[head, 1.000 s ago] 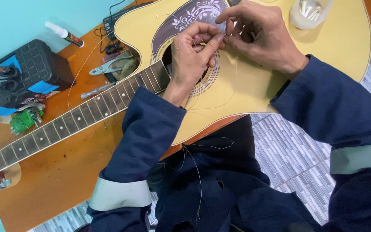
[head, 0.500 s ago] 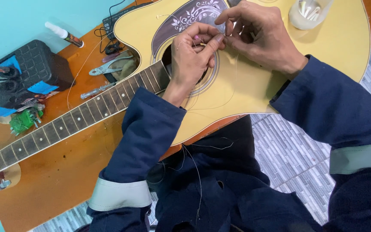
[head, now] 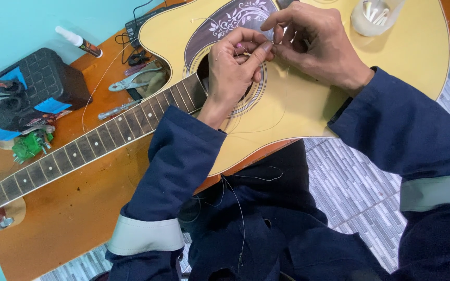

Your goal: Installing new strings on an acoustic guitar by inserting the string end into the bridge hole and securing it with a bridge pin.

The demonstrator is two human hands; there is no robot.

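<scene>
A pale yellow acoustic guitar (head: 308, 104) lies flat on an orange-brown table (head: 74, 208), its neck (head: 95, 140) pointing left. My left hand (head: 233, 67) rests over the sound hole, thumb and fingers pinched on a thin guitar string (head: 282, 101) that loops loosely over the guitar's top. My right hand (head: 313, 44) meets it from the right, fingertips pinched on the same string's end near a small pink piece. Both forearms are in dark blue sleeves with grey cuffs.
A clear cup (head: 373, 15) with small white pegs stands on the guitar's body. Pliers (head: 131, 80), a screwdriver (head: 115, 109), a black case (head: 32, 88), a small glue bottle (head: 79, 41) and black cables (head: 141, 26) lie at the table's left. Grey tiled floor (head: 360, 198) shows below.
Both hands stay pinched together over the sound hole; only small finger shifts on the string. The view has tilted slightly.
</scene>
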